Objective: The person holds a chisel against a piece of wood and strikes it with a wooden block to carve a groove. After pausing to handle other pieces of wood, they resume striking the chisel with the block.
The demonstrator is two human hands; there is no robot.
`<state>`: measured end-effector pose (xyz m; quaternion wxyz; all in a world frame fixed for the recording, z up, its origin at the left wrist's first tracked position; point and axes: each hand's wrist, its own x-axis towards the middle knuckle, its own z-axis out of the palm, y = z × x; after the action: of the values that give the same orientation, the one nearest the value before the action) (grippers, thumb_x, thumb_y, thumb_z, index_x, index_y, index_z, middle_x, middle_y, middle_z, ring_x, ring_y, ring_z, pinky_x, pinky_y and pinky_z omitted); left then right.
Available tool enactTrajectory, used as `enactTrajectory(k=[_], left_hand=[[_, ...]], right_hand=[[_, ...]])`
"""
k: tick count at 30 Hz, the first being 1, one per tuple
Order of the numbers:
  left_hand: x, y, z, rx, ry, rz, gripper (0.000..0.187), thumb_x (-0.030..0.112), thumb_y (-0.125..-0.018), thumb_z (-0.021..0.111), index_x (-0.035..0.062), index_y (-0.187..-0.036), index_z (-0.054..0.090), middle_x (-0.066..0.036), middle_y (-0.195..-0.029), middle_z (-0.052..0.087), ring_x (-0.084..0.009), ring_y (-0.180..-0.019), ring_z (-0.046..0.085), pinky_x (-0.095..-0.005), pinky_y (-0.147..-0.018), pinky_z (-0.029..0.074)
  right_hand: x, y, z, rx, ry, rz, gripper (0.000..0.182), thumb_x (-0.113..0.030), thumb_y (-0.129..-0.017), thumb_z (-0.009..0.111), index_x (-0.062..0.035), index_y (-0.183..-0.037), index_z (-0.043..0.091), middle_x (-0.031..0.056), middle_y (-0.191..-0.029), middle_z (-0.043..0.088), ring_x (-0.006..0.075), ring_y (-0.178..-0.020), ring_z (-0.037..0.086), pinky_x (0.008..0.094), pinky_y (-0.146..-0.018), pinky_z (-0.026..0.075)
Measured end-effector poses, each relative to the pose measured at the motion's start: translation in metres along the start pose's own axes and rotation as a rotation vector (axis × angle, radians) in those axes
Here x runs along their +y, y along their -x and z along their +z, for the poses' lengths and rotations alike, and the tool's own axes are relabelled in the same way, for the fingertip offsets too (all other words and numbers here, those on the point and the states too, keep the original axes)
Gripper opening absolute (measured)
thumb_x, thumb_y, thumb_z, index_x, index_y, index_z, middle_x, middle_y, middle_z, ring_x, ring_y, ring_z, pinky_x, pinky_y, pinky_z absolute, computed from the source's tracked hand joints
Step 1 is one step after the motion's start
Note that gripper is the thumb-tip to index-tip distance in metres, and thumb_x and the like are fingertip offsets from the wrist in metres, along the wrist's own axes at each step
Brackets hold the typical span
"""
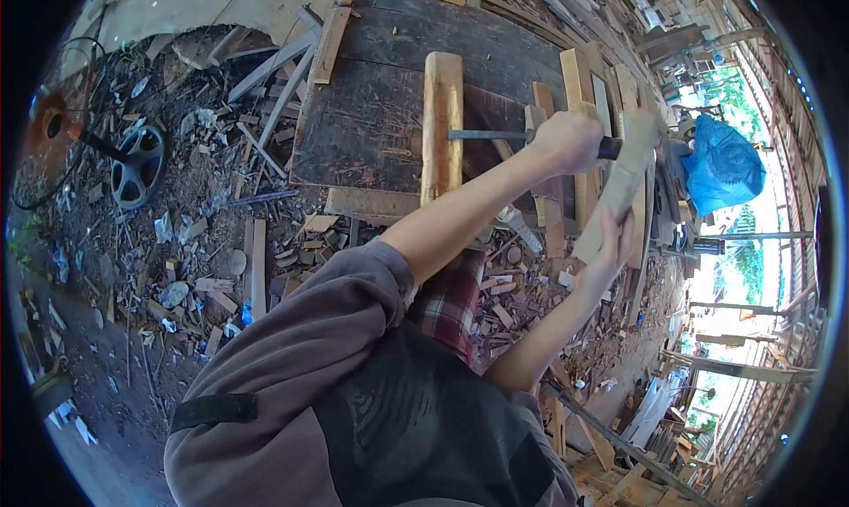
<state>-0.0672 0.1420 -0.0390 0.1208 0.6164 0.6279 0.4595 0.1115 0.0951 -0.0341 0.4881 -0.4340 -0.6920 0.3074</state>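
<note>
A light wooden piece point(441, 109) lies across the near part of a dark, worn workbench point(367, 109). Pointing leftward, a chisel point(486, 135) has its steel blade tip right at the wood's side. My left hand point(569, 142) is wrapped round the chisel's handle, whose dark butt end sticks out past the fist. Close by, my right hand point(613, 240) grips the lower end of a flat wooden bat point(623, 184). The bat's blurred upper part overlaps the chisel's butt in this view.
Several wooden pieces point(579, 83) stand on the bench's right side. Wood scraps and shavings point(212, 286) litter the ground. A machine with a black spoked wheel point(140, 166) stands at left, and a blue plastic bag point(723, 164) hangs at right.
</note>
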Motion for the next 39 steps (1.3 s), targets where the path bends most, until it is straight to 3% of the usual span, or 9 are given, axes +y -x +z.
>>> enactTrajectory(k=[3, 4, 7, 8, 13, 30, 34, 37, 39], left_hand=[[0.001, 0.008, 0.004, -0.025, 0.019, 0.021, 0.021, 0.024, -0.072, 0.065, 0.0058, -0.083, 0.069, -0.018, -0.081, 0.068, -0.0363, -0.079, 0.067, -0.0442, -0.074, 0.054], [0.003, 0.011, 0.004, -0.031, -0.010, 0.005, 0.020, 0.024, -0.072, 0.064, 0.0070, -0.083, 0.069, -0.017, -0.080, 0.068, -0.0362, -0.078, 0.067, -0.0446, -0.073, 0.054], [0.004, 0.013, 0.002, -0.017, -0.032, 0.051, 0.022, 0.026, -0.073, 0.066, 0.0067, -0.084, 0.068, -0.018, -0.078, 0.067, -0.0358, -0.076, 0.067, -0.0443, -0.072, 0.054], [0.007, 0.013, 0.000, 0.001, -0.038, 0.069, 0.023, 0.027, -0.074, 0.066, 0.0063, -0.083, 0.068, -0.018, -0.077, 0.067, -0.0356, -0.075, 0.067, -0.0442, -0.071, 0.054], [0.023, 0.019, -0.025, 0.104, -0.065, 0.171, 0.027, 0.031, -0.075, 0.069, 0.0048, -0.082, 0.066, -0.017, -0.073, 0.066, -0.0347, -0.073, 0.067, -0.0439, -0.070, 0.054], [0.017, 0.013, -0.031, 0.138, 0.080, 0.035, 0.024, 0.029, -0.074, 0.070, 0.0070, -0.084, 0.067, -0.016, -0.072, 0.066, -0.0347, -0.073, 0.067, -0.0428, -0.071, 0.054], [0.012, 0.008, -0.027, 0.098, 0.085, -0.010, 0.024, 0.028, -0.073, 0.069, 0.0085, -0.086, 0.069, -0.016, -0.075, 0.067, -0.0353, -0.075, 0.067, -0.0425, -0.073, 0.055], [0.011, 0.008, -0.033, 0.065, 0.117, -0.039, 0.025, 0.028, -0.072, 0.069, 0.0080, -0.087, 0.069, -0.016, -0.075, 0.067, -0.0358, -0.075, 0.067, -0.0426, -0.074, 0.055], [0.010, 0.006, -0.033, 0.051, 0.119, -0.067, 0.025, 0.028, -0.072, 0.069, 0.0074, -0.087, 0.070, -0.017, -0.077, 0.067, -0.0359, -0.077, 0.067, -0.0427, -0.075, 0.055]], right_hand=[[0.007, -0.002, -0.017, 0.179, -0.156, 0.086, 0.060, -0.027, -0.084, 0.064, 0.0066, -0.131, 0.046, 0.0181, -0.119, 0.055, 0.0237, -0.107, 0.054, 0.0341, -0.094, 0.041], [0.002, -0.004, -0.030, 0.161, -0.286, 0.128, 0.059, -0.029, -0.085, 0.062, 0.0049, -0.131, 0.047, 0.0159, -0.100, 0.059, 0.0188, -0.076, 0.059, 0.0300, -0.067, 0.048], [-0.019, 0.001, -0.023, 0.347, -0.365, 0.054, 0.058, -0.030, -0.085, 0.061, 0.0039, -0.130, 0.047, 0.0115, -0.085, 0.056, 0.0132, -0.054, 0.049, 0.0272, -0.046, 0.041], [-0.008, 0.000, -0.034, 0.271, -0.383, 0.086, 0.061, -0.028, -0.085, 0.062, 0.0051, -0.133, 0.044, 0.0148, -0.100, 0.059, 0.0176, -0.072, 0.058, 0.0285, -0.061, 0.048], [0.004, 0.016, -0.035, 0.248, -0.269, 0.132, 0.066, -0.022, -0.083, 0.065, 0.0043, -0.139, 0.040, 0.0167, -0.130, 0.050, 0.0243, -0.108, 0.054, 0.0338, -0.087, 0.046], [-0.003, 0.015, -0.055, 0.316, -0.297, 0.047, 0.063, -0.026, -0.085, 0.062, 0.0005, -0.138, 0.042, 0.0154, -0.107, 0.056, 0.0186, -0.080, 0.056, 0.0274, -0.050, 0.043], [-0.035, 0.011, -0.049, 0.327, -0.437, 0.039, 0.059, -0.023, -0.084, 0.063, 0.0020, -0.134, 0.045, 0.0156, -0.099, 0.054, 0.0151, -0.070, 0.054, 0.0267, -0.048, 0.040], [0.005, 0.000, -0.039, 0.163, -0.333, 0.007, 0.040, -0.025, -0.088, 0.058, -0.0007, -0.120, 0.051, 0.0092, -0.088, 0.060, 0.0131, -0.063, 0.056, 0.0246, -0.048, 0.043], [0.011, 0.001, -0.009, 0.128, -0.051, -0.038, 0.046, -0.023, -0.087, 0.058, 0.0018, -0.125, 0.049, 0.0149, -0.104, 0.060, 0.0194, -0.081, 0.060, 0.0290, -0.068, 0.048]])
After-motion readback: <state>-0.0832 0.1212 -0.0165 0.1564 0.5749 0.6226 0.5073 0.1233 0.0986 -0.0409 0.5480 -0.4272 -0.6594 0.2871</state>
